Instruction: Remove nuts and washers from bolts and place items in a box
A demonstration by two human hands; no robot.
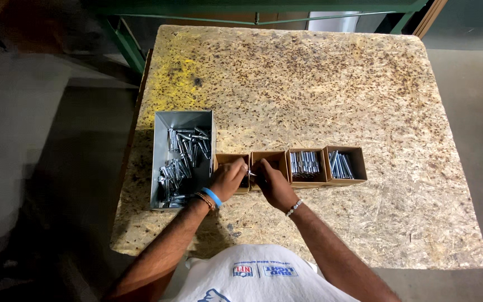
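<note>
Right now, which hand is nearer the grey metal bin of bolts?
Left. The left hand sits just beside the bin's right wall, over the first small box. The right hand is farther right, over the second box.

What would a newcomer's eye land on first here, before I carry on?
Probably the two hands meeting at the table's near middle: the left hand and right hand pinch a small metal piece between them, over the row of four small cardboard boxes. Next, the grey metal bin to their left, holding a heap of shiny bolts. All of it sits on a speckled chipboard table.
</note>
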